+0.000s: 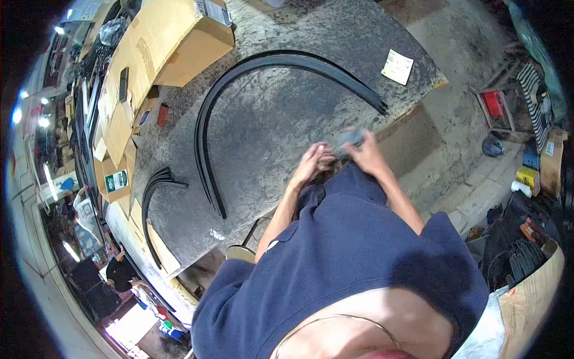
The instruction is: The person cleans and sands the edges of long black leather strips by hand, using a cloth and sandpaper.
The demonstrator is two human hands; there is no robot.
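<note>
My right hand (363, 151) is closed around a small grey object (349, 139) held just above the near edge of the grey worktable (269, 128). My left hand (312, 163) is right beside it, fingers spread and touching or nearly touching the object; it holds nothing that I can see. Both hands are blurred. A bundle of long curved black strips (239, 75) arcs across the tabletop to the left of my hands. My dark blue shirt fills the lower part of the view.
A smaller bundle of curved black strips (154, 182) lies at the table's left edge. Cardboard boxes (161, 42) crowd the far left. A white paper (397, 66) lies at the table's right corner. Cluttered bins and a red item (494, 103) stand on the floor to the right.
</note>
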